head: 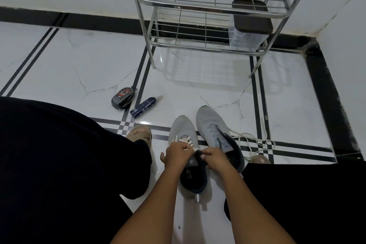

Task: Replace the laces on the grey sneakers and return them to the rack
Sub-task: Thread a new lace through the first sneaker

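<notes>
2 grey sneakers sit side by side on the tiled floor [198, 89] in front of the rack [213, 8]. The left hand [177, 152] and right hand [213, 157] both pinch the white lace [188, 141] over the left sneaker [183, 128], fingers curled tight. The right sneaker [210, 121] is unlaced; a loose lace [255, 140] lies just beside it.

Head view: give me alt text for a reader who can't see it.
Both hands, left hand and right hand, pinch a white lace on the left grey sneaker on the tiled floor; the right grey sneaker sits beside it, unlaced. A metal rack stands beyond.
</notes>
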Tool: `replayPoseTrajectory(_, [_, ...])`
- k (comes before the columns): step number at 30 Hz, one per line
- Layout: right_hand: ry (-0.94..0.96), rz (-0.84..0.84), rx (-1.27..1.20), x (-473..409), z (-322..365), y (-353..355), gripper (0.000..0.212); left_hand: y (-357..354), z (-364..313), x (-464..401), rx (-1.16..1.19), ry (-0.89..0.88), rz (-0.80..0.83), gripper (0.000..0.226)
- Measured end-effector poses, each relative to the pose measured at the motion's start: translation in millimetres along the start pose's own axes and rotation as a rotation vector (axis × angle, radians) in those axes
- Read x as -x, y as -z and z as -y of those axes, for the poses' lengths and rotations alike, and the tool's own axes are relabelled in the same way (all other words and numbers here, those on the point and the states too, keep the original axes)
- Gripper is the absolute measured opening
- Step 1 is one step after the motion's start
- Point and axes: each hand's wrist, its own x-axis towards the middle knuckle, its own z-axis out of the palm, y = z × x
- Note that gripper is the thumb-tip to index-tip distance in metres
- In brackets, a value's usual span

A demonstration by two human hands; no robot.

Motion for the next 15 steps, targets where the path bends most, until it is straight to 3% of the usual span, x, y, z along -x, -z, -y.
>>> replayPoseTrajectory(5, [-0.114, 0.053, -0.273, 6, 0, 1, 0.028, -12, 5, 4, -0.069, 0.009, -0.019, 0.015])
replayPoseTrajectory(15, [-0.161, 0.078, -0.379, 3, -5, -1, 0.027, -17, 13, 8, -0.097, -0.018, -0.069, 0.015])
